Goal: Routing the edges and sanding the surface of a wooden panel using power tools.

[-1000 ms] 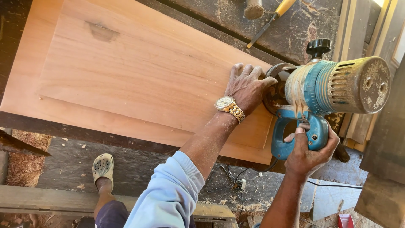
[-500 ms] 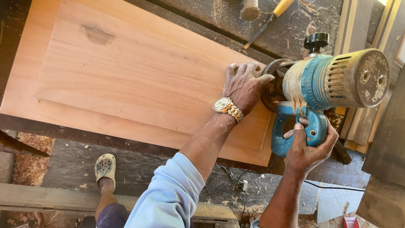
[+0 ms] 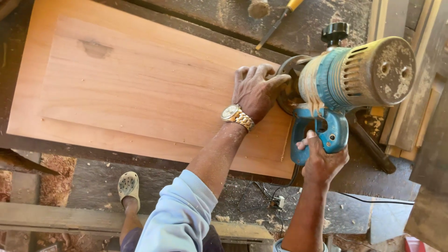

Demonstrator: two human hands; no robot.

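A wide reddish wooden panel (image 3: 140, 93) with a raised centre field lies on a dark workbench (image 3: 196, 28). A dusty blue router (image 3: 354, 74) stands on the panel's right end. My left hand (image 3: 256, 91), with a gold watch at the wrist, lies flat on the panel and touches the router's base. My right hand (image 3: 322, 161) grips the router's blue handle (image 3: 326, 133) below the motor body. A black knob (image 3: 334, 31) sticks up behind the motor.
A yellow-handled screwdriver (image 3: 280, 18) lies on the bench beyond the panel. Wooden slats (image 3: 420, 107) are stacked at the right. Sawdust, a black cable (image 3: 373, 200) and my foot in a pale clog (image 3: 129, 184) are on the floor below.
The router and both hands have stayed on the panel's right end, shifting only slightly; the view has drifted a little.
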